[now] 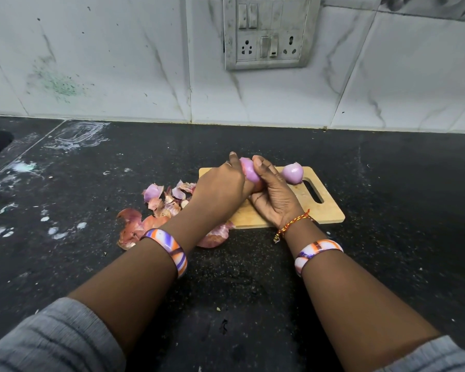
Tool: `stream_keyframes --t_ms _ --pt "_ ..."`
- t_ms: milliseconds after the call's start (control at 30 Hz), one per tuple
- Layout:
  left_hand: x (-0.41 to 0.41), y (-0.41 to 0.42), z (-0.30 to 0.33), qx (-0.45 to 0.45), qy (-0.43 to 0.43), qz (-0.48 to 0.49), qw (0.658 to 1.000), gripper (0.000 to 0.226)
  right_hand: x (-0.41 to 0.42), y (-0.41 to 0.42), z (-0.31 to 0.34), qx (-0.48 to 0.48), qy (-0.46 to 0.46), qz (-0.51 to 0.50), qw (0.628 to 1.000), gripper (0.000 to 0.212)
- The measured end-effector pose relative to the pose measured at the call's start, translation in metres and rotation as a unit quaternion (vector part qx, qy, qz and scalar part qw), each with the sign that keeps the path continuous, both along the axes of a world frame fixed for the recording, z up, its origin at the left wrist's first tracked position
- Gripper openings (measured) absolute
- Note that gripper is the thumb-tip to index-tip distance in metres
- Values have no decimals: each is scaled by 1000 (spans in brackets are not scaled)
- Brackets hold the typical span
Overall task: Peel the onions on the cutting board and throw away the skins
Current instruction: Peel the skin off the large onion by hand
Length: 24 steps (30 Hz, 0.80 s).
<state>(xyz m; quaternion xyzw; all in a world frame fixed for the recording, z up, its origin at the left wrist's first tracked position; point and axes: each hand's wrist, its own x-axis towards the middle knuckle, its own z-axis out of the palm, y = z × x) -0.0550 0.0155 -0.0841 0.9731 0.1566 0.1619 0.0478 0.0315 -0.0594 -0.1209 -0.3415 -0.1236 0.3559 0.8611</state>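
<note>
Over the cutting board (330,210), both hands, left (220,183) and right (275,194), grip one onion (249,171) between them.

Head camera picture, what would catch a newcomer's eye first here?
First, the two hands meeting over the wooden cutting board: the left hand and right hand both grip a purple onion. A second, peeled onion sits on the board just right of them. Then the pile of onion skins on the dark counter, left of the board.
</note>
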Motion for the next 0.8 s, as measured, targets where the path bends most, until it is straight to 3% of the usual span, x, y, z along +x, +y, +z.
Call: stream_keyframes --t_ms 200,533,633,733,800 --pt "-6 -8 8 32 -56 44 997 31 -1 -1 2 14 7 2 1000 10" --pt "-3 -6 7 41 -67 4 997 33 -1 -1 1 15 3 0 1000 18" --pt "-5 -2 2 22 -95 -4 995 31 -1 0 1 23 -16 11 1000 8" --pt "-5 8 -4 -13 -143 -20 989 26 0 2 -3 28 -27 23 999 27" --pt "-4 18 -5 -38 -179 -5 983 24 -1 1 -2 21 -25 21 999 22"
